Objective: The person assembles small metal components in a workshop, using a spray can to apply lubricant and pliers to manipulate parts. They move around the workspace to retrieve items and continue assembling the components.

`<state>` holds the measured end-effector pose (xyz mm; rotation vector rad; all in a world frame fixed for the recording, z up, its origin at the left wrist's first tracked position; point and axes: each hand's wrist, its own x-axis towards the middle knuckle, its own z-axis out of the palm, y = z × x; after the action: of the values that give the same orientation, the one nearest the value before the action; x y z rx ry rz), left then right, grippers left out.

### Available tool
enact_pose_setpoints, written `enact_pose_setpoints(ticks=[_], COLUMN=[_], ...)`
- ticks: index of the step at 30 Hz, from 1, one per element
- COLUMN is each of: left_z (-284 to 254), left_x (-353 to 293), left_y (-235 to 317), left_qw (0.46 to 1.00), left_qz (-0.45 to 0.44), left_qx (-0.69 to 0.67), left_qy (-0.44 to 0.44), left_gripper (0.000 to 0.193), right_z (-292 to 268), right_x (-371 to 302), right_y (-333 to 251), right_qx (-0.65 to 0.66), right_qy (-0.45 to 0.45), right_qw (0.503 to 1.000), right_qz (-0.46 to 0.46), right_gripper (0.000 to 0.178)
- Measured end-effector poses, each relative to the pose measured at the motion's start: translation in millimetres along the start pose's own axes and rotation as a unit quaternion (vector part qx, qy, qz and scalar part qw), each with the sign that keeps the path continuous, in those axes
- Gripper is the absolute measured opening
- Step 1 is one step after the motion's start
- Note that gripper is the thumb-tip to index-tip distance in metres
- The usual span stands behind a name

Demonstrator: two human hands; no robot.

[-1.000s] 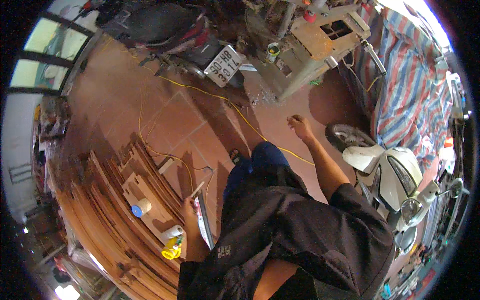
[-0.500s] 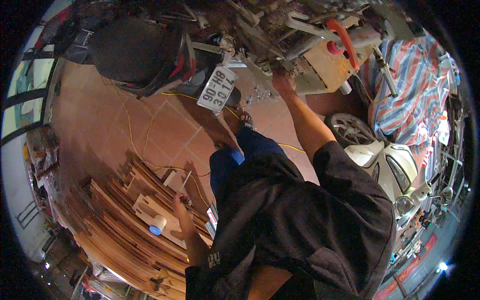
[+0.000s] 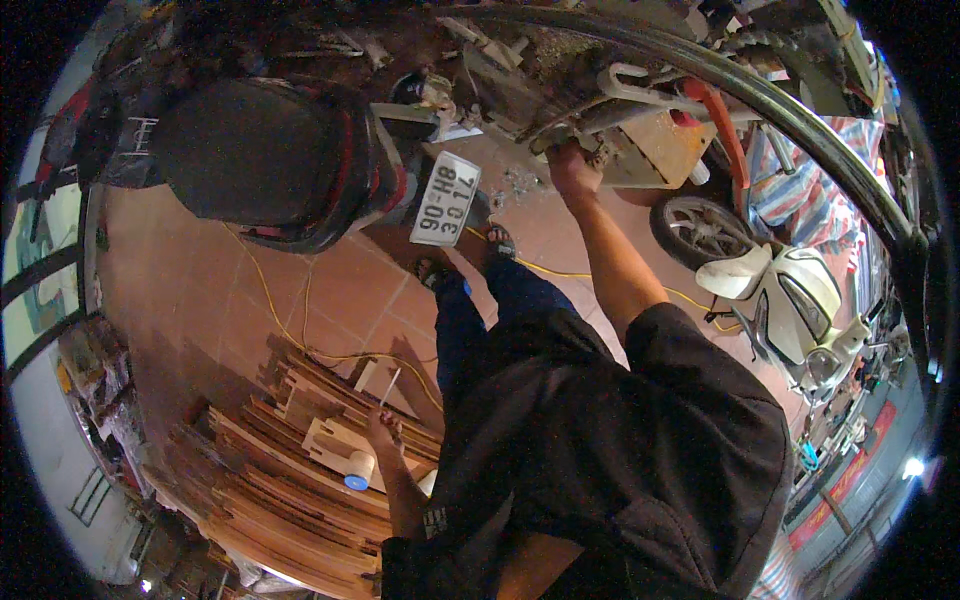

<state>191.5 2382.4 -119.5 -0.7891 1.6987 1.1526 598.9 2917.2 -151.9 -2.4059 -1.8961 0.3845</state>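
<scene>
My left hand (image 3: 386,430) is closed around a thin pale stick (image 3: 391,386) that points away from me. It is held out over stacked wooden boards (image 3: 300,520), next to a pale wooden piece (image 3: 335,447) and a roll with a blue end (image 3: 357,472). Reaching far forward, my right hand (image 3: 575,172) has its fingers curled at the edge of a cluttered, dusty workbench with metal parts (image 3: 545,125). What those fingers grip is hidden. Beside that hand are a wooden box-like block (image 3: 660,150) and an orange-red handle (image 3: 722,130).
A dark motorcycle seat (image 3: 260,150) and rear plate (image 3: 445,198) stand ahead on the left. A white scooter (image 3: 795,305) stands on the right, near a striped tarp (image 3: 810,190). Yellow cable (image 3: 262,280) runs across the tiled floor (image 3: 170,270).
The whole view has shifted, and both feet now show on the floor. My right hand remains at the bench edge; my left hand still holds the stick.
</scene>
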Motion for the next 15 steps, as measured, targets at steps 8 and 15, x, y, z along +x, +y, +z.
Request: enact_pose_setpoints(ticks=[8,15], left_z=[76.0,85.5], left_x=[-25.1,2.0], left_y=[63.4,60.8], left_qw=[0.984,0.981], left_qz=[0.118,0.072], left_qx=[0.072,0.141], left_qy=[-0.109,-0.107], left_gripper=[0.014,0.018], right_z=[-53.5,-140.5], right_x=[-98.9,-122.8], right_y=[15.4,93.8], right_qx=[0.182,0.671], right_qy=[0.031,0.127], right_qw=[0.983,0.728], right_qz=[0.016,0.059], right_gripper=[0.035,0.025])
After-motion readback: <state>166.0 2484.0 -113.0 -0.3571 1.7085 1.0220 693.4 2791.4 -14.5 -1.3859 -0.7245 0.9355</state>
